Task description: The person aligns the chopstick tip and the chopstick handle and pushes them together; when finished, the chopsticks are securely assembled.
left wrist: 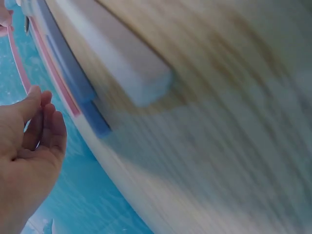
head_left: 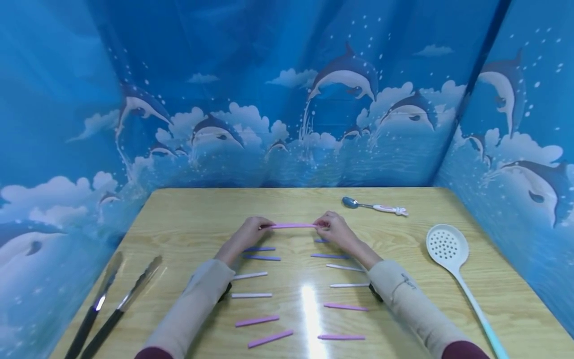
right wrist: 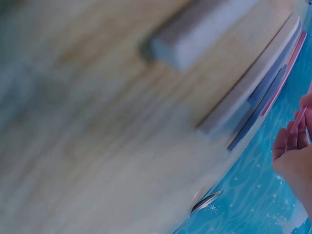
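Observation:
A thin pink stick (head_left: 293, 226) spans the space between the two hands near the far side of the table. Its left end is pinched by thumb and fingers of the left hand (head_left: 251, 232). At the other end, the right hand (head_left: 336, 229) grips it with curled fingers. In the left wrist view the held stick (left wrist: 18, 63) rises away from the tabletop, while another pink stick (left wrist: 53, 68) lies beyond the blue ones. Blue sticks (head_left: 262, 258) and a second blue group (head_left: 329, 256) lie just nearer than the hands.
White sticks (head_left: 251, 295) and pink sticks (head_left: 270, 339) form two columns toward the front. Black-handled tongs (head_left: 121, 304) lie at left. A spoon (head_left: 376, 207) is at the back right, a white skimmer (head_left: 448, 247) at right. A dolphin-print curtain (head_left: 287, 99) surrounds the wooden table (head_left: 202, 204).

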`<state>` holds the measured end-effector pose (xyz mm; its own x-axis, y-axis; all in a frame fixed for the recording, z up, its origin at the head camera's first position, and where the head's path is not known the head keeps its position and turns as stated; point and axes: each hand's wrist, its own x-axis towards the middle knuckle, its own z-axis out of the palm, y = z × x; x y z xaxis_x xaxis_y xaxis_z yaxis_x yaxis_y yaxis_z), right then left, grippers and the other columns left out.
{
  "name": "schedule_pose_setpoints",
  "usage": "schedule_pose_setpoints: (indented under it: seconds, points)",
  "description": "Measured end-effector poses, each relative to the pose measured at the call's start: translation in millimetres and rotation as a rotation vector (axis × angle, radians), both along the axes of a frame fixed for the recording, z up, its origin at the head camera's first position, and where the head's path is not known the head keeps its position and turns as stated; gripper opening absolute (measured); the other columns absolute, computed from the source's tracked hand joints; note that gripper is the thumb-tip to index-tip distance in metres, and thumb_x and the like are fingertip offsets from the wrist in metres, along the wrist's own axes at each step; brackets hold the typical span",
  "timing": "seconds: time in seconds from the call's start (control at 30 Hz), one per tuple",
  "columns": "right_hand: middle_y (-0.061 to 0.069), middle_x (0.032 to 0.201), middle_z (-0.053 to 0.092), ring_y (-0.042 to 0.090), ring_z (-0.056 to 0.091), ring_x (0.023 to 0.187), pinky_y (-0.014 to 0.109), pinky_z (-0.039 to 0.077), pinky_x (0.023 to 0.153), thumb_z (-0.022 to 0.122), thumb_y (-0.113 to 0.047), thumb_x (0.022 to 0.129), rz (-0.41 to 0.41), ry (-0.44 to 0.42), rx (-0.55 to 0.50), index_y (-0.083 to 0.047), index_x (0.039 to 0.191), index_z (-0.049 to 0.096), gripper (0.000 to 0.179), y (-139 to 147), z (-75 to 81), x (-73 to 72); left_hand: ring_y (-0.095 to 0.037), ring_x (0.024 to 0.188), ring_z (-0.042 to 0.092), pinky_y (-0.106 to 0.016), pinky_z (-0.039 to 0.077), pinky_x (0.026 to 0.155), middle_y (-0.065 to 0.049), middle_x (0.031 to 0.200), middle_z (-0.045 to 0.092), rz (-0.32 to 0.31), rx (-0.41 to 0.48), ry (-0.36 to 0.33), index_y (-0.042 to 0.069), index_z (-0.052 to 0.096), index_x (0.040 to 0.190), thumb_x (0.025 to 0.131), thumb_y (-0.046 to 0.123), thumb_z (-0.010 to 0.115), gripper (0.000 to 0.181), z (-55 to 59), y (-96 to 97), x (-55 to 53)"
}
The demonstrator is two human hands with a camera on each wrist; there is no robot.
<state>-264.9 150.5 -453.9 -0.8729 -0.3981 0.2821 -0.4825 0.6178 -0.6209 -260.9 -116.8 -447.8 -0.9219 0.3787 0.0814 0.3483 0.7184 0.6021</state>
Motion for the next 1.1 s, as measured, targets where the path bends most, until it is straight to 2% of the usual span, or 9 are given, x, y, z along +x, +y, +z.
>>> schedule_pose_setpoints:
  seconds: [0.2,0.47,0.67,0.9,1.1]
  points:
    - [0.009,0.083,0.061,0.020,0.055,0.078,0.030,0.051,0.072,0.067,-0.001,0.081,0.019,-0.058,0.058,0.003,0.092,0.070,0.013,-3.4,-1.8,-4.5,-0.026,0.086,0.064,-0.035,0.054,0.079,-0.015,0.092,0.069,0.000,-0.030,0.007,-0.002,0.070,0.100,0.086,0.005,0.067,0.016,-6.6,-3.8,-3.4]
    - [0.007,0.082,0.060,0.016,0.054,0.076,0.026,0.051,0.070,0.069,-0.005,0.083,-0.001,-0.139,0.084,0.003,0.094,0.070,0.014,-10.5,-4.6,-4.6,-0.029,0.092,0.063,-0.040,0.052,0.085,-0.016,0.097,0.069,-0.026,-0.033,0.002,-0.002,0.070,0.103,0.086,0.004,0.067,0.018,-13.1,-9.7,-6.9]
    - [0.008,0.082,0.060,0.017,0.055,0.076,0.026,0.052,0.071,0.068,-0.004,0.084,0.022,-0.121,0.109,0.004,0.093,0.070,0.012,-12.1,-5.6,-5.2,-0.028,0.090,0.063,-0.039,0.052,0.083,-0.016,0.095,0.069,-0.024,-0.042,0.001,-0.002,0.070,0.100,0.085,0.003,0.067,0.016,-14.7,-10.1,-8.4]
    - [0.007,0.082,0.061,0.018,0.057,0.077,0.030,0.052,0.073,0.068,-0.003,0.084,0.009,-0.131,0.125,0.002,0.092,0.071,0.010,-11.2,-6.4,-4.8,-0.024,0.082,0.061,-0.034,0.052,0.076,-0.012,0.088,0.067,-0.024,-0.049,0.012,-0.002,0.071,0.098,0.085,0.003,0.067,0.014,-15.7,-8.2,-7.9]
    - [0.008,0.082,0.063,0.018,0.057,0.076,0.029,0.052,0.071,0.068,-0.003,0.084,0.025,-0.104,0.129,0.002,0.092,0.071,0.010,-10.3,-7.3,-6.7,-0.024,0.085,0.062,-0.035,0.053,0.079,-0.012,0.089,0.067,-0.014,-0.052,-0.011,-0.001,0.071,0.101,0.087,0.003,0.066,0.016,-14.6,-8.2,-7.8]
